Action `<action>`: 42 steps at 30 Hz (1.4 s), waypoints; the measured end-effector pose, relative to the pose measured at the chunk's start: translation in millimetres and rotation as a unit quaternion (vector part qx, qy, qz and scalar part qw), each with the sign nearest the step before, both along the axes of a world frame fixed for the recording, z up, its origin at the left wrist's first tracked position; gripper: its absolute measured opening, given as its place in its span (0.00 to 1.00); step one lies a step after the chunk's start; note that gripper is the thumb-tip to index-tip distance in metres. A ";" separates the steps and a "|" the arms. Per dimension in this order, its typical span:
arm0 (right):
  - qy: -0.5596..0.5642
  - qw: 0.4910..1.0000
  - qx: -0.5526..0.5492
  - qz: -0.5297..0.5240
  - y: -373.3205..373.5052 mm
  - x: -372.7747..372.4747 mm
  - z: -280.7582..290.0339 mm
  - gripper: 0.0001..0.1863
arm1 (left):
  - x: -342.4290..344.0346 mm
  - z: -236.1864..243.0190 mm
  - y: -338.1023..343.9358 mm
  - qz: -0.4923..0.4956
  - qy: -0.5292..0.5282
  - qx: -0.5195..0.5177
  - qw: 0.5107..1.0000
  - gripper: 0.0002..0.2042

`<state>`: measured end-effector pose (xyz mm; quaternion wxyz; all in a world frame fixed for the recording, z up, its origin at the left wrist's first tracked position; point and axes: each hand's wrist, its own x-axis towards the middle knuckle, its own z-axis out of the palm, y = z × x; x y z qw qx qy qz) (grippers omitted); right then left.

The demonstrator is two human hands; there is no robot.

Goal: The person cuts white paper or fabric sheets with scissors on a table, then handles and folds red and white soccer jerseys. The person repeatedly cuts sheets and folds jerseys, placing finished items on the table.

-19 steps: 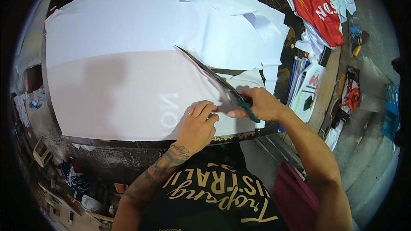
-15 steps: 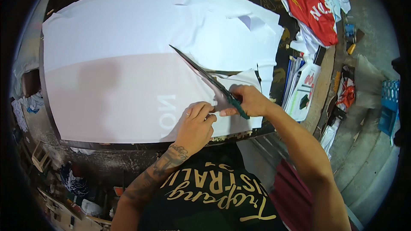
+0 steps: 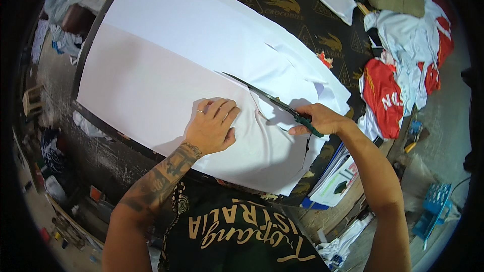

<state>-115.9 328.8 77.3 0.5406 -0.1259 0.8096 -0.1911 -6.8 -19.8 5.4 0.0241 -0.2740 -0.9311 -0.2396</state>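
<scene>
A large piece of white cloth (image 3: 136, 65) lies spread in front of me, with a faint shadow across it and folds toward the right. My left hand (image 3: 214, 126) rests on the cloth, palm down, fingers a little spread, holding nothing. My right hand (image 3: 322, 120) grips a pair of long dark scissors (image 3: 269, 98) by handles wrapped in green. Their blades point up and left over the cloth, beside a curved cut line near the right end. How far the lower blade sits under the cloth is hidden.
Beneath the cloth is a dark table (image 3: 282, 7) with gold printing. Red jerseys (image 3: 381, 95) and white garments (image 3: 403, 32) are heaped at the right. Papers (image 3: 335, 176) stand by the table's near right edge. A blue plastic crate (image 3: 436, 204) is on the floor.
The view has turned, so the cloth appears slanted. My left hand has moved left, away from the scissors, and its fingers have spread. My right hand still holds the scissors.
</scene>
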 end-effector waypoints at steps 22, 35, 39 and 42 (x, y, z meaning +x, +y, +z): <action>0.029 0.996 0.065 0.055 -122.6 -50.5 15.2 0.37 | -0.6 0.1 -7.8 -0.008 -0.025 0.056 0.998 0.27; 0.014 0.999 0.047 0.000 -188.2 -79.8 -1.5 0.37 | -4.1 -1.7 -13.6 -0.022 -0.054 0.096 0.994 0.24; 0.034 0.998 -0.034 -0.041 -210.0 -88.5 -1.7 0.38 | -2.8 -7.4 -14.0 -0.003 -0.066 0.128 0.990 0.23; 0.014 1.000 0.020 0.009 -230.5 -97.9 -0.4 0.36 | -2.7 -10.1 -13.8 -0.009 -0.093 0.150 0.984 0.23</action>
